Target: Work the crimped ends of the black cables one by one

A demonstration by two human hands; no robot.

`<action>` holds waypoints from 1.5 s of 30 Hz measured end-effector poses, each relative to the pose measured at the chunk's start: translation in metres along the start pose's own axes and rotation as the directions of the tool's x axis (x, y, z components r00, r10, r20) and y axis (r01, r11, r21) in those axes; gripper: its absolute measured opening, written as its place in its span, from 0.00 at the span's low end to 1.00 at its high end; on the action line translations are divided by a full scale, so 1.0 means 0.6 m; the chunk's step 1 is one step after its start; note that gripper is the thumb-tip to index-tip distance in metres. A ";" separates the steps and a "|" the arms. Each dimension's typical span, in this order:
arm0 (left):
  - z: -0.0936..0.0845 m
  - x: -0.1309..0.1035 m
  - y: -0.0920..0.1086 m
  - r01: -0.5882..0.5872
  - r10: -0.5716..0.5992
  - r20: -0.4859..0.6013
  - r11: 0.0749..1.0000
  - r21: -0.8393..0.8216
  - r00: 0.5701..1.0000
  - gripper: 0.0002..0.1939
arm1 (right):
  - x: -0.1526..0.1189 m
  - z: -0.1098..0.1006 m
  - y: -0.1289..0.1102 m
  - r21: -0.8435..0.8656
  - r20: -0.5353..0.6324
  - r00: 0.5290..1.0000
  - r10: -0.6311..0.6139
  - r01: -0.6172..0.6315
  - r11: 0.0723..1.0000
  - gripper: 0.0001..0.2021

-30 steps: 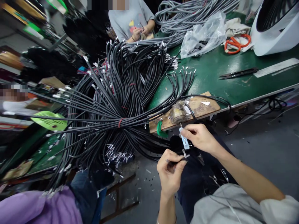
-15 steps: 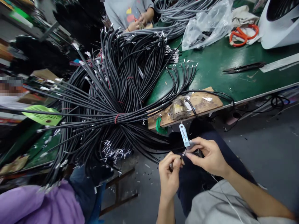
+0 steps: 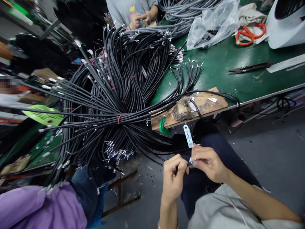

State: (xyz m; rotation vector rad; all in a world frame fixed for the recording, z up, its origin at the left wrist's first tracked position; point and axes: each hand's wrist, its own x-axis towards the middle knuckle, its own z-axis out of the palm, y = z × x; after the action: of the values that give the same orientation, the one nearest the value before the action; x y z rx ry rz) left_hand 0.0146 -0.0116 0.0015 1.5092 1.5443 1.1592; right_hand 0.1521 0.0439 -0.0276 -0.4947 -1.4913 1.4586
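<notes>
My left hand [image 3: 175,175] is closed around a black cable [image 3: 166,155] close to its tip, above my lap. My right hand [image 3: 209,163] pinches the pale, shiny end of that cable [image 3: 191,162] between thumb and forefinger; the fingers hide its details. Just beyond my right fingers, a light-blue flat piece [image 3: 188,136] sticks out on a thin shaft from a small tape-wrapped motor [image 3: 183,109]. That motor sits on a wooden board [image 3: 211,109] at the table edge.
Bundles of black cables [image 3: 133,79], tied with red bands, spread over the green table [image 3: 214,68] and hang off it. A green clamp [image 3: 164,127] grips the board. Snips [image 3: 250,67], orange-handled scissors [image 3: 250,34] and a plastic bag [image 3: 212,25] lie farther back. Co-workers sit opposite and at left.
My right fingers have closed more tightly over the cable end, and its loose wires show less. My right hand has shifted slightly down. The left hand stays nearly in place, still on the cable.
</notes>
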 end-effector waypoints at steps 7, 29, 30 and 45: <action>-0.001 0.019 -0.011 -0.167 0.167 -0.010 0.978 -0.125 0.986 0.11 | 0.013 -0.016 0.019 0.530 0.283 0.830 0.481 -0.553 0.642 0.16; 0.026 0.046 0.000 -0.162 0.142 -0.178 0.981 -0.106 0.974 0.09 | 0.098 -0.031 0.029 0.693 0.130 0.846 0.518 -0.451 0.563 0.23; 0.024 0.042 -0.002 -0.154 0.133 -0.169 0.981 -0.117 0.977 0.09 | 0.093 -0.035 0.036 0.694 0.121 0.845 0.520 -0.447 0.564 0.23; 0.042 0.019 -0.034 0.349 -0.369 0.015 0.864 -0.364 0.929 0.10 | 0.021 -0.041 -0.009 -0.363 -0.006 0.998 0.063 -0.061 0.930 0.04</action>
State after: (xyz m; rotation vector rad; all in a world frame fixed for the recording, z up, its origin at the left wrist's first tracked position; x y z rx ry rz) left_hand 0.0285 0.0045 -0.0252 0.9063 1.4701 1.1876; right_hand 0.1683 0.0665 -0.0226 -0.7671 -1.7746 1.2314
